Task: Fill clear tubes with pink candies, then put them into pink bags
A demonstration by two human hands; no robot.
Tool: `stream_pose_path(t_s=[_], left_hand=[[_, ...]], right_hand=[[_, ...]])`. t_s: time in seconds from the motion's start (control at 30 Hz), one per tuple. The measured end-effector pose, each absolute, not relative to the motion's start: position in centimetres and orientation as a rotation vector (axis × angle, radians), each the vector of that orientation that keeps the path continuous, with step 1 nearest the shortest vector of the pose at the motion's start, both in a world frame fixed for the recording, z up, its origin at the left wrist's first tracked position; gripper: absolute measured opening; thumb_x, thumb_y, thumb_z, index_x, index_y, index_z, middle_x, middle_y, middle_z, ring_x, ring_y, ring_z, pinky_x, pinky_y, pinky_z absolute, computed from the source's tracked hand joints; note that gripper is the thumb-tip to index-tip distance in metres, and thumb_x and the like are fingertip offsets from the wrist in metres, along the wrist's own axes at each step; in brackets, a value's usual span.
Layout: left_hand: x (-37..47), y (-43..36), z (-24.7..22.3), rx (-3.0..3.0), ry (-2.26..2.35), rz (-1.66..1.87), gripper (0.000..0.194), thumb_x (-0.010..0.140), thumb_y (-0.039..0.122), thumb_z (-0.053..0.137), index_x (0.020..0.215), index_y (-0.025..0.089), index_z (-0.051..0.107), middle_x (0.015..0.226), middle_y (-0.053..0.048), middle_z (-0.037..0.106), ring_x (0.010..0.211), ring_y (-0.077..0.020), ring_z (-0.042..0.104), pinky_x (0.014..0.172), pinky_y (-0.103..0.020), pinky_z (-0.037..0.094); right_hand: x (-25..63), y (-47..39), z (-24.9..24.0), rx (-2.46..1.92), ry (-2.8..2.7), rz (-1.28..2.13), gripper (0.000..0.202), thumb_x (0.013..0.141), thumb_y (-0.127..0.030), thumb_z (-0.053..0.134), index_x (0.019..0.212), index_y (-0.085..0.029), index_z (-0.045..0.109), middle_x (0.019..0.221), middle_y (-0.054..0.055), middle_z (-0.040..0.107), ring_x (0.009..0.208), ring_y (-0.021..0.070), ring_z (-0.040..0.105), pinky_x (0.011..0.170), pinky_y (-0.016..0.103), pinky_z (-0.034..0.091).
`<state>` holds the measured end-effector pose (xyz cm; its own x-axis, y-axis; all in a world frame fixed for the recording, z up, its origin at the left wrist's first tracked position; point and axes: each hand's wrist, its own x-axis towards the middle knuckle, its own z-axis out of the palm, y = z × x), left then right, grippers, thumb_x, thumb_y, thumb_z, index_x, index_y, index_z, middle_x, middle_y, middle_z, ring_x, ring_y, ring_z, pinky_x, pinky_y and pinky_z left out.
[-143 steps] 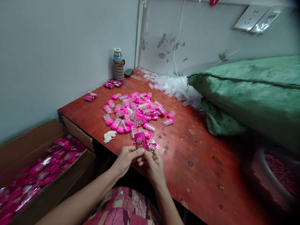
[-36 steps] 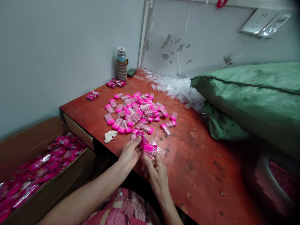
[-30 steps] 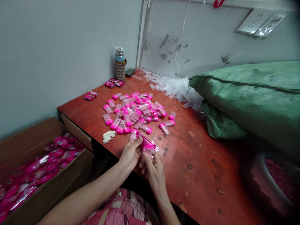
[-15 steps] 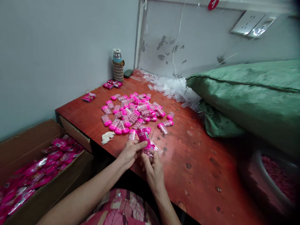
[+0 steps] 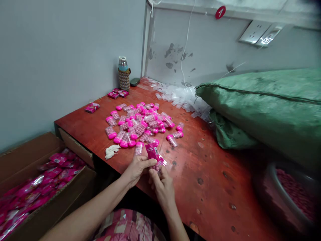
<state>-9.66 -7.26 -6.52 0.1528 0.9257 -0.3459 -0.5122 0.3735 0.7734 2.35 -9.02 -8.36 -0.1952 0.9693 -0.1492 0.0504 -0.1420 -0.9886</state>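
Note:
Over the table's front edge, my left hand (image 5: 137,170) pinches a printed pink wrapper (image 5: 151,152) between thumb and fingers. Close against it, my right hand (image 5: 163,188) has its fingers closed at the lower end, where a clear container of pink candies (image 5: 155,166) shows in part. The fingers hide much of this container, and whether it sits inside the wrapper I cannot tell. Just beyond my hands lies a loose pile of clear candy bottles (image 5: 140,129) with bright pink caps. A crumpled white piece (image 5: 111,151) rests left of my hands.
At lower left a cardboard box (image 5: 75,182) holds many filled pink packets (image 5: 54,172). On the red table (image 5: 190,201) stand a flask in a woven sleeve (image 5: 124,79), stacked pink wrappers (image 5: 92,107), clear plastic pieces (image 5: 183,97), a bulging green sack (image 5: 260,100) and a candy-filled basin (image 5: 272,187).
The view has shifted slightly, so the surroundings sit a little lower and further left. Both hands keep nearly the same hold on the wrapper and container.

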Motion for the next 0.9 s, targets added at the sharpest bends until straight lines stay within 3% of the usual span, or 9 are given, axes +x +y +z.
stream_pose_path(t_s=[0.13,0.27,0.4,0.77,0.9], left_hand=[[-9.4,-7.9,-6.6,0.587,0.794,1.045,0.025,0.07,0.03,0.061,0.06,0.007,0.06,0.046,-0.005,0.057,0.037,-0.0126,0.052,0.04,-0.023,0.042],[-9.9,-7.8,-6.9,0.505,0.801,1.09,0.022,0.069,0.029,0.062,0.062,0.008,0.059,0.046,-0.002,0.055,0.035,-0.01,0.048,0.036,-0.021,0.038],[-10.4,-7.9,-6.9,0.411,0.88,1.195,0.018,0.065,0.024,0.067,0.062,0.007,0.061,0.057,-0.005,0.06,0.048,-0.0102,0.054,0.048,-0.021,0.044],[-9.6,-10.0,-6.3,0.498,0.767,1.151,0.018,0.067,0.023,0.065,0.063,0.006,0.063,0.054,-0.005,0.057,0.049,-0.0111,0.053,0.052,-0.024,0.044],[-12.5,-11.7,-4.8,0.365,0.879,1.518,0.017,0.066,0.028,0.067,0.068,0.011,0.066,0.075,-0.009,0.067,0.073,-0.0197,0.062,0.071,-0.033,0.05]], right_hand=[[2.3,-8.7,-8.7,-1.093,-1.067,1.807,0.03,0.08,-0.046,0.048,0.071,-0.018,0.044,0.045,-0.006,0.05,0.028,0.0031,0.032,0.028,0.013,0.02],[2.2,-9.1,-8.8,-1.054,-1.068,1.734,0.024,0.078,-0.04,0.054,0.086,-0.018,0.047,0.056,-0.004,0.056,0.039,0.0061,0.047,0.035,0.014,0.034],[2.5,-9.7,-8.5,-0.987,-1.069,1.68,0.03,0.079,-0.035,0.054,0.104,-0.02,0.045,0.068,-0.001,0.06,0.054,0.011,0.056,0.049,0.021,0.044],[1.8,-9.3,-8.7,-0.99,-0.996,1.62,0.019,0.076,-0.029,0.059,0.086,-0.02,0.045,0.056,-0.005,0.058,0.047,0.0095,0.054,0.047,0.02,0.043],[2.1,-9.1,-8.4,-1.003,-0.983,1.631,0.024,0.072,-0.029,0.063,0.085,-0.02,0.045,0.06,-0.003,0.061,0.047,0.0107,0.054,0.043,0.02,0.042]])
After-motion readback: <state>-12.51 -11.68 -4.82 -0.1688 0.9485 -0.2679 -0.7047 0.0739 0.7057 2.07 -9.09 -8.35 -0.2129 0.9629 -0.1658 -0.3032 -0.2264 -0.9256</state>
